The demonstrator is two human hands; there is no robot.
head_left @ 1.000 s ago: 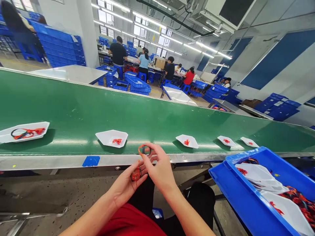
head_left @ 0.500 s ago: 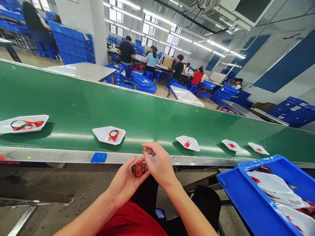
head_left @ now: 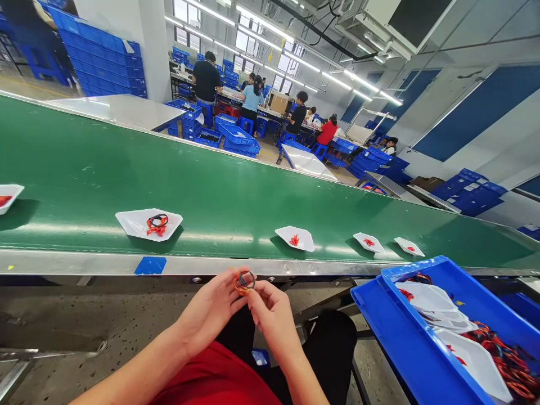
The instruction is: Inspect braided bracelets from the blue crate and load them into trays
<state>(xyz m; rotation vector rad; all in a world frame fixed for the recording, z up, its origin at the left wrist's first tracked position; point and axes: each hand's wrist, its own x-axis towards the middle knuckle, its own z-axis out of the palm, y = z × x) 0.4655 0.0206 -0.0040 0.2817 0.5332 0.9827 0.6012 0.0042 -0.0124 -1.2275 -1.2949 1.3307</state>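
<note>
A small coil of red and black wire [head_left: 244,283] sits between my two hands, just in front of the conveyor's metal edge. My left hand [head_left: 206,312] is palm-up, its fingers curled around the coil's far side. My right hand [head_left: 275,315] pinches the near side of the coil between thumb and fingers. On the green belt [head_left: 228,197] beyond, a white tray [head_left: 130,224] carries a similar red and black coil. Farther right, another white tray [head_left: 304,241] holds small red pieces.
To my right stands a blue bin [head_left: 390,306] with white trays and a heap of red and black wires. Two more white trays lie on the belt's right part, and one at the left edge. Blue tape [head_left: 151,265] marks the metal rail. Several people work behind.
My right hand has come down and closed on the coil, which now sits higher at my left fingers. The trays and surroundings have shifted left in view.
</note>
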